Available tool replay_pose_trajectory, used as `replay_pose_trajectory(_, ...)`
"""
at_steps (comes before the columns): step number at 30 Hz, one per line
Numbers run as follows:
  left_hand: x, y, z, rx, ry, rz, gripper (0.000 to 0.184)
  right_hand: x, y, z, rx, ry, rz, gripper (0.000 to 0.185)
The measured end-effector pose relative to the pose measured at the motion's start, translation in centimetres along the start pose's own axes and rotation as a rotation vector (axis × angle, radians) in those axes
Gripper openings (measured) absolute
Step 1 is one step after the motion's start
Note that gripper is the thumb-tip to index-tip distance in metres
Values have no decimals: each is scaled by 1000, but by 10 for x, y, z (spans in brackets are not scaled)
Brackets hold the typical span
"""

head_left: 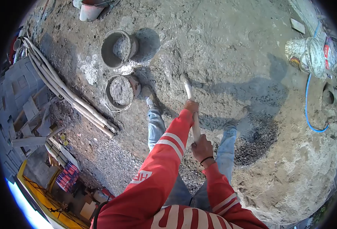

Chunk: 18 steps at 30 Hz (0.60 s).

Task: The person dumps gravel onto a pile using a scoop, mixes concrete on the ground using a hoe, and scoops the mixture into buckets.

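Observation:
My left hand (191,106) is wrapped around the pale wooden handle of a shovel (188,91), about midway along it. Nearer my body, my right hand (203,148), with a dark band at the wrist, grips the same handle lower down. The far end of the shovel reaches into wet grey concrete mix (214,68), and its blade is hidden there. Left of the shovel, beside my left foot, stands a bucket (136,86) filled with grey mix. Just beyond it sits a second bucket (132,45), with a wire handle and some grey material inside.
A reddish bucket (90,12) stands at the far left. Long poles (63,89) lie along the left, near stacked grey blocks (17,86). On the right are a mix-splashed white bucket (315,57) and a blue hose (307,103). Dark gravel (256,147) lies right of my legs.

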<state>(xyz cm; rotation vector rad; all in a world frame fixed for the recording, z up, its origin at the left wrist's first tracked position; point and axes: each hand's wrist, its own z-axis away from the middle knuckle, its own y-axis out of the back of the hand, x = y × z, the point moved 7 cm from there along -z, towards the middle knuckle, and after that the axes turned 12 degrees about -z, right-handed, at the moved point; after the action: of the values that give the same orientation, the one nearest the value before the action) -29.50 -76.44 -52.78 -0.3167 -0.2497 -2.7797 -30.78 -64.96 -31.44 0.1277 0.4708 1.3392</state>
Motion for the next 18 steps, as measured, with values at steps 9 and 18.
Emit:
replay_pose_trajectory(9,-16,10,0,-459,176,879,9,-141,22,35,-181,140,-52,42)
replay_pose_trajectory(18,38,203,17,-377,27,1065,11,-269,30,153,-341,489,-26,44)
